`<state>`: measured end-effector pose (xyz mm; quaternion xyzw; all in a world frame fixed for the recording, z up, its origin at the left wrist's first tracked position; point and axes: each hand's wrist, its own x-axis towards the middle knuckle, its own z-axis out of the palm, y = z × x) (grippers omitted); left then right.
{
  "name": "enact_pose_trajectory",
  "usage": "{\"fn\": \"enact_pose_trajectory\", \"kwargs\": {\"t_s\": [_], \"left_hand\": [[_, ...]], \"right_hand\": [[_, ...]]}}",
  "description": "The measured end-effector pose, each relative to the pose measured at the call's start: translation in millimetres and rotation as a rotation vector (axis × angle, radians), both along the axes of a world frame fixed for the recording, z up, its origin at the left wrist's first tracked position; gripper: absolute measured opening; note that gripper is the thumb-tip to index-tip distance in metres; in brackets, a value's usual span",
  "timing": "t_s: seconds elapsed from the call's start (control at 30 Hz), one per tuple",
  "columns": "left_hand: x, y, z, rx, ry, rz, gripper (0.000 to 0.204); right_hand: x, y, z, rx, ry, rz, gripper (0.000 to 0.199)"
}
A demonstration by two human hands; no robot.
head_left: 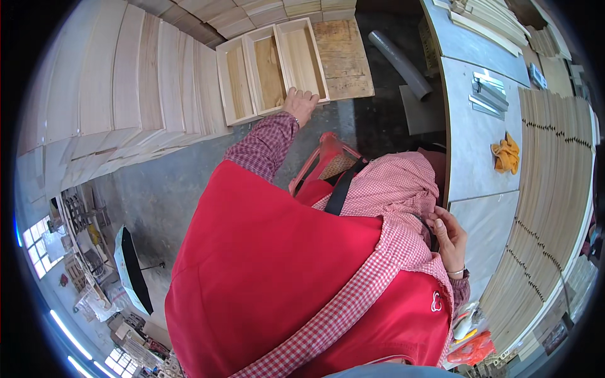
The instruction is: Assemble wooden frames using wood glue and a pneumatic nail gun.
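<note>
My left hand [301, 106] reaches forward to a shallow, open-topped wooden box [304, 60], its fingers bent over the near rim. Two similar pale boxes, a middle box [267, 66] and a left box [237, 82], lie tight beside it, and their visible floors are bare. They rest by a worn wooden board [343, 60]. At my right side, my right hand [449, 238] hovers by the red-and-white checked apron [403, 189], loosely curled with thumb and fingers apart. Nothing shows in it; its fingertips are partly hard to make out against the cloth.
Tall stacks of wooden boxes [132, 75] rise on the left. On the right, a grey-topped table [479, 142] carries metal strips [488, 97], an orange cloth [505, 154] and rows of wooden slats [545, 189]. A grey pipe [400, 66] lies beyond; an umbrella [132, 271] stands at lower left.
</note>
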<state>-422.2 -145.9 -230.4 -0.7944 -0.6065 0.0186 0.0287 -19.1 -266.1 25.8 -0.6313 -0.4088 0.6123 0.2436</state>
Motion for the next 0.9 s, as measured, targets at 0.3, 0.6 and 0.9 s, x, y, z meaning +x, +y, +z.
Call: {"fn": "enact_pose_trajectory", "kwargs": {"t_s": [0.3,0.6,0.9], "left_hand": [[-26,17,-34,-0.012,-0.053,0.038,0.013],[93,90,151,0.279,-0.334,-0.417,0.030],[448,166,428,0.322,-0.668,-1.108,0.050]], "right_hand": [[3,-18,16,0.009,-0.126,-0.062,0.031],[77,-83,36,0.258,-0.157,-0.387,0.031],[124,-173,67,0.385,-0.121,-0.697,0.029]]}}
